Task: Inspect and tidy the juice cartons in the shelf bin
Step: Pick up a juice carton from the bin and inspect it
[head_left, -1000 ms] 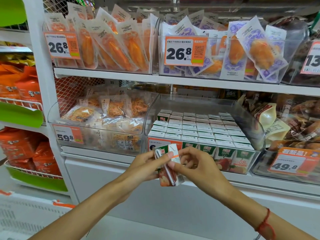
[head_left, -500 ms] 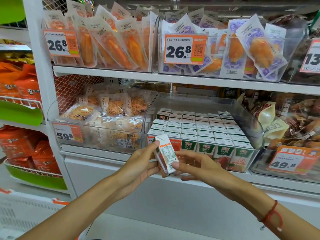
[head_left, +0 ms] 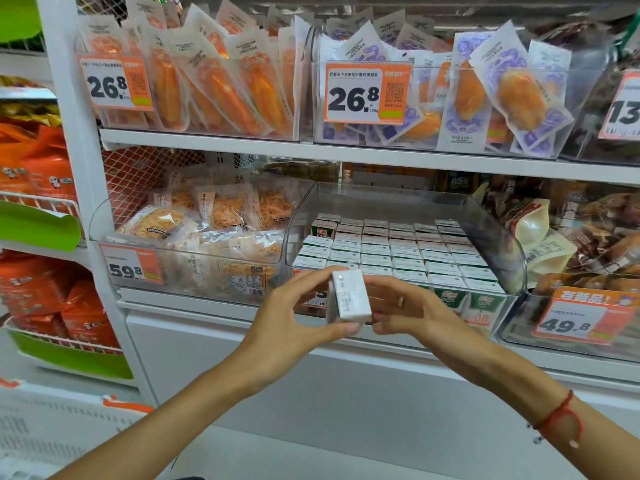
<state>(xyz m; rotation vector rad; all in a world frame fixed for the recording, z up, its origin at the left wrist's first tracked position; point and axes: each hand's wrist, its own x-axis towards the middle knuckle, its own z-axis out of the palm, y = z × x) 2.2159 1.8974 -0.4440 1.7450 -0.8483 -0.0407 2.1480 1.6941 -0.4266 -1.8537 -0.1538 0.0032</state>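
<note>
Left hand (head_left: pixel 294 317) and right hand (head_left: pixel 412 306): both gripping one juice carton (head_left: pixel 348 295) between fingers and thumbs, holding it tilted in front of the clear shelf bin (head_left: pixel 498 230). Remaining cartons (head_left: pixel 391 252): standing in packed rows inside the bin. Red wrist cord (head_left: pixel 562 417): circling the right wrist.

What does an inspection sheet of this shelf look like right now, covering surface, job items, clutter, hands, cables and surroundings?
Surface: white shelf carrying clear bins.
Job's things: juice cartons stand in tidy rows in the clear bin; one held carton is out in front of the bin, white face toward the camera.
Clutter: nothing seen.
Hands: left hand and right hand both grip the held carton from opposite sides.
Cables: nothing seen.
Surroundings: snack packets in the bin to the left, orange price tags, pouches on the upper shelf.
</note>
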